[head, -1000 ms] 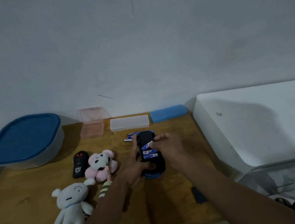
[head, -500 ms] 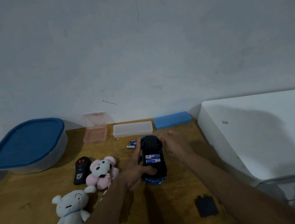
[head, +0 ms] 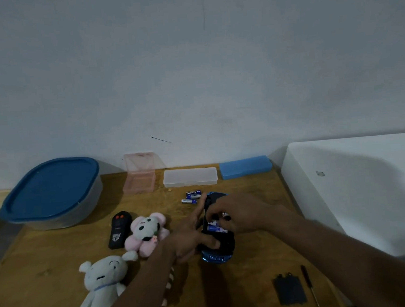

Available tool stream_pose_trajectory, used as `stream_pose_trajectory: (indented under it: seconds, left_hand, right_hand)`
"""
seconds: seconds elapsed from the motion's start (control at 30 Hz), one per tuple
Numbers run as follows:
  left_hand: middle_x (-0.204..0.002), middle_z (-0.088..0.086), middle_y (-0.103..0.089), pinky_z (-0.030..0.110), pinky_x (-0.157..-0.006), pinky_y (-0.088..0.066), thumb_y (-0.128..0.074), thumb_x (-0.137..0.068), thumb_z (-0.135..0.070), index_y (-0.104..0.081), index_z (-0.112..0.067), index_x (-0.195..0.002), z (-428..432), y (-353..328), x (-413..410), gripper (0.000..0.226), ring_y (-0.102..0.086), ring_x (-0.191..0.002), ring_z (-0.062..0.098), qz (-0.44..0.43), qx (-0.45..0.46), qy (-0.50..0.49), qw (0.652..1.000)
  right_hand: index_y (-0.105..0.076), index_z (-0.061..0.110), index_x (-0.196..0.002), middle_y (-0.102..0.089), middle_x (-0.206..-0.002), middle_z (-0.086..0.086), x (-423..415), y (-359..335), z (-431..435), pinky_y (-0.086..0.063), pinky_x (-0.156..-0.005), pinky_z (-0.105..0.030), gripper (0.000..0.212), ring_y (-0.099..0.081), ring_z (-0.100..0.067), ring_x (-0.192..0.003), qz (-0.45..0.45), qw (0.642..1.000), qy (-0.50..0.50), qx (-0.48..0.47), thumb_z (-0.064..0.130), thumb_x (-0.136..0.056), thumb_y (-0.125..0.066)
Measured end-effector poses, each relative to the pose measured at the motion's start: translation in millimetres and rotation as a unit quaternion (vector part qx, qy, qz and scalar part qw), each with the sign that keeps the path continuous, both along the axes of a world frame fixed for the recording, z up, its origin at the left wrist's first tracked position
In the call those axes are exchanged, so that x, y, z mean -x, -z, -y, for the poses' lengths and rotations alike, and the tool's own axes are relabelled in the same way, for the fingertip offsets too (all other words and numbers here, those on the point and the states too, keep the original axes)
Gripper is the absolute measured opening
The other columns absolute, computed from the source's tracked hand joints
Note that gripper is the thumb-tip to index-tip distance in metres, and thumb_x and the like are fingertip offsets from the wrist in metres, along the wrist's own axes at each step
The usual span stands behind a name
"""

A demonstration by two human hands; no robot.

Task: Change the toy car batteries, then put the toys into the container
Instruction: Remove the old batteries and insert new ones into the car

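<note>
The blue toy car (head: 220, 249) lies upside down on the wooden table (head: 47, 272), its black underside and battery bay facing up. My left hand (head: 191, 237) grips the car from the left, thumb across the underside. My right hand (head: 238, 215) hovers over the bay and pinches a battery (head: 225, 215) with curled fingertips. Other batteries (head: 215, 228) sit in the bay. Two loose batteries (head: 191, 197) lie just beyond the car. The blue-lidded container (head: 50, 193) stands shut at the far left.
A black remote (head: 119, 229), a pink plush (head: 147, 231) and a white plush (head: 102, 282) lie left of the car. The black battery cover (head: 290, 290) and a screwdriver (head: 310, 284) lie at the front right. Pink (head: 140, 177), clear (head: 190, 177) and blue (head: 245, 166) boxes line the wall. A white appliance (head: 358, 188) borders the right.
My right hand drew back to the car's far right side, then returned over the battery bay with a battery pinched. My left hand kept its hold on the car.
</note>
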State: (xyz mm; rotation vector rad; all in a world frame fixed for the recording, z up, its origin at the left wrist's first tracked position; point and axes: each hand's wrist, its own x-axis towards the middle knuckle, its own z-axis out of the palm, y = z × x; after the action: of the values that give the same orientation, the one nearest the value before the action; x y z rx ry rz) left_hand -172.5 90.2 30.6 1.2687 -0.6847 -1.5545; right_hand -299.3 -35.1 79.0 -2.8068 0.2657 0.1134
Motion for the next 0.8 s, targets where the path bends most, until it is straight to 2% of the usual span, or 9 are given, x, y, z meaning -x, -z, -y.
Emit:
stream_pose_trajectory:
  seconds: [0.13,0.3,0.4,0.5,0.57,0.63,0.7,0.77,0.8]
  left_hand:
    - [-0.130,-0.007,-0.049,0.041,-0.090,-0.054,-0.055,-0.070,0.031,-0.019,-0.051,-0.146,-2,-1,1,0.117,-0.055,-0.119,0.027,0.011,0.000,-0.001,1.000]
    - [-0.144,0.002,-0.043,0.037,-0.085,-0.055,-0.057,-0.070,0.030,-0.019,-0.048,-0.148,-4,1,5,0.117,-0.056,-0.119,0.025,0.020,0.010,-0.009,1.000]
    - [-0.139,0.001,-0.047,0.039,-0.086,-0.055,-0.058,-0.070,0.029,-0.019,-0.049,-0.147,-6,4,2,0.117,-0.058,-0.117,0.026,0.024,0.005,-0.017,1.000]
    - [-0.136,0.002,-0.051,0.042,-0.086,-0.055,-0.059,-0.071,0.028,-0.014,-0.048,-0.149,-7,7,-3,0.118,-0.059,-0.116,0.028,0.016,0.001,-0.039,0.999]
    - [-0.139,0.006,-0.050,0.047,-0.089,-0.054,-0.059,-0.070,0.028,-0.014,-0.049,-0.148,-5,7,-6,0.119,-0.059,-0.117,0.033,0.007,0.002,-0.050,0.999]
    - [-0.139,0.007,-0.050,0.051,-0.093,-0.052,-0.059,-0.069,0.028,-0.017,-0.050,-0.146,-2,6,-5,0.118,-0.058,-0.117,0.037,-0.002,0.006,-0.061,0.998]
    - [-0.138,0.010,-0.051,0.054,-0.095,-0.050,-0.061,-0.068,0.028,-0.018,-0.052,-0.146,0,6,-4,0.119,-0.058,-0.116,0.038,-0.003,0.009,-0.070,0.998]
    - [-0.138,0.013,-0.052,0.056,-0.096,-0.048,-0.064,-0.065,0.025,-0.019,-0.052,-0.146,1,7,-4,0.120,-0.058,-0.117,0.039,-0.004,0.010,-0.074,0.997]
    - [-0.137,0.013,-0.052,0.056,-0.097,-0.048,-0.064,-0.064,0.024,-0.019,-0.051,-0.146,1,8,-3,0.120,-0.058,-0.117,0.039,-0.003,0.013,-0.076,0.997]
  right_hand:
    - [-0.056,0.032,-0.114,-0.063,-0.100,0.007,-6,1,1,-0.049,-0.066,-0.028,0.024,-0.054,-0.009,-0.078,-0.014,0.999,-0.041,0.019,0.029,-0.090,-0.053]
    - [-0.047,0.043,-0.109,-0.056,-0.094,0.013,-7,4,1,-0.048,-0.067,-0.028,0.025,-0.049,-0.005,-0.076,-0.005,0.999,-0.040,-0.024,0.029,-0.089,-0.053]
    - [-0.042,0.037,-0.087,-0.054,-0.085,0.012,0,5,-2,-0.047,-0.064,-0.029,0.018,-0.051,-0.010,-0.072,0.042,0.996,0.018,-0.071,0.026,-0.089,-0.056]
    - [-0.049,0.028,-0.088,-0.059,-0.091,0.011,6,13,-1,-0.050,-0.064,-0.023,0.012,-0.058,-0.006,-0.081,0.119,0.969,0.144,-0.159,0.026,-0.087,-0.061]
    - [-0.055,0.028,-0.094,-0.062,-0.099,0.008,6,13,-2,-0.051,-0.062,-0.019,0.012,-0.062,-0.007,-0.086,0.174,0.915,0.242,-0.272,0.023,-0.087,-0.063]
    - [-0.062,0.020,-0.094,-0.063,-0.091,0.002,3,9,-6,-0.046,-0.056,-0.018,0.007,-0.059,-0.007,-0.073,0.218,0.845,0.326,-0.364,0.016,-0.090,-0.058]
    - [-0.063,0.010,-0.087,-0.055,-0.073,-0.004,-1,4,-10,-0.038,-0.049,-0.023,0.013,-0.047,-0.011,-0.057,0.247,0.727,0.396,-0.503,0.013,-0.091,-0.051]
    - [-0.057,0.007,-0.081,-0.048,-0.067,-0.006,-4,0,-13,-0.036,-0.049,-0.026,0.013,-0.042,-0.013,-0.055,0.255,0.590,0.443,-0.625,0.014,-0.089,-0.049]
    - [-0.053,0.008,-0.080,-0.047,-0.068,-0.007,-5,-1,-14,-0.038,-0.049,-0.026,0.012,-0.042,-0.014,-0.056,0.254,0.540,0.461,-0.656,0.015,-0.089,-0.050]
